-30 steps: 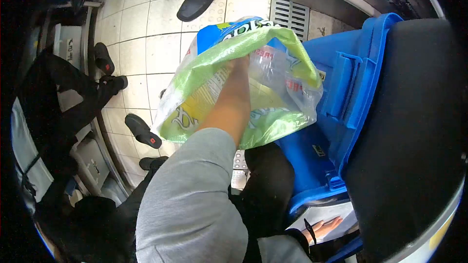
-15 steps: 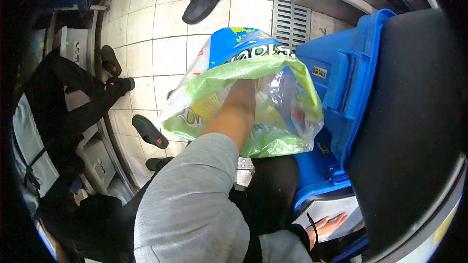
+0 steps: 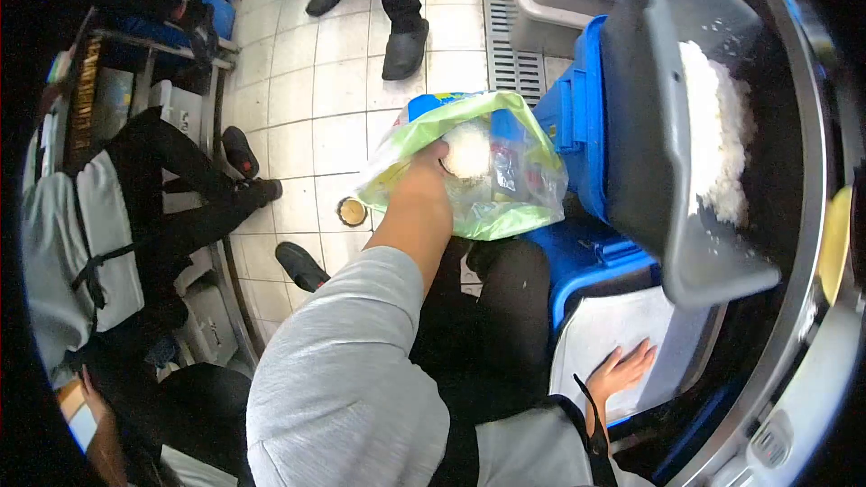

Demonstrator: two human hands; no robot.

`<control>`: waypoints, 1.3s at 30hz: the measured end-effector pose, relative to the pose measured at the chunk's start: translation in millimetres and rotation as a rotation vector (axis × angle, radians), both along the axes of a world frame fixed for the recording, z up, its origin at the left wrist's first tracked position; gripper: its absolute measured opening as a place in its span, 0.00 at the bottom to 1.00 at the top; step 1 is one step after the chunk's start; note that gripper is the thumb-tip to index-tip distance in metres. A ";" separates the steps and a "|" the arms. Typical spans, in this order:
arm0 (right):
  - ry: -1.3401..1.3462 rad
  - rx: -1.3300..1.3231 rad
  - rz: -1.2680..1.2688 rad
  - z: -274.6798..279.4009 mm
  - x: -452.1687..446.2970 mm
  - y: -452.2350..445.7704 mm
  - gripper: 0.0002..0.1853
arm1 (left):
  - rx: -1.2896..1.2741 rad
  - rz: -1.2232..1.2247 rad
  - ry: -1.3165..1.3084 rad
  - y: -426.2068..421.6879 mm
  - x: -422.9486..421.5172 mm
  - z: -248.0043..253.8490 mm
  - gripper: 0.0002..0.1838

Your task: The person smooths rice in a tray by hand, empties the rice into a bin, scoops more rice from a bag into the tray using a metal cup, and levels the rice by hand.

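Note:
My left hand reaches down into an open plastic bag with a green rim. Its fingers are closed beside a pile of white grains in the bag. A small dark edge shows at the fingers, but what they hold is mostly hidden. Clear plastic shows inside the bag's right side. Palm down with fingers spread, my right hand rests on a flat white sheet or lid at lower right.
A grey tub holding white, rice-like grains tilts at the right, beside a blue bin. A floor drain grate runs behind the bag. A small round object lies on the tiles. People stand at the back and left.
The view has shifted, bringing the grey tub's white contents into sight. The bag's inside and the pale grains now show beside my left hand. My right hand stays flat on the white surface.

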State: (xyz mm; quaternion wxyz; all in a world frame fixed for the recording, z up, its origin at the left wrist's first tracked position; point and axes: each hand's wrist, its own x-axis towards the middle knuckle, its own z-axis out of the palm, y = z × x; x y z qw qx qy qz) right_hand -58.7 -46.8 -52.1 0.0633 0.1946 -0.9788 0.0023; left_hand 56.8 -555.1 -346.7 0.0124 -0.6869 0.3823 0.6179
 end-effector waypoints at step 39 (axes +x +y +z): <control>-0.035 -0.121 -0.134 14.6 11.9 14.1 0.34 | 0.257 -0.318 0.560 104.5 7.7 419.7 0.24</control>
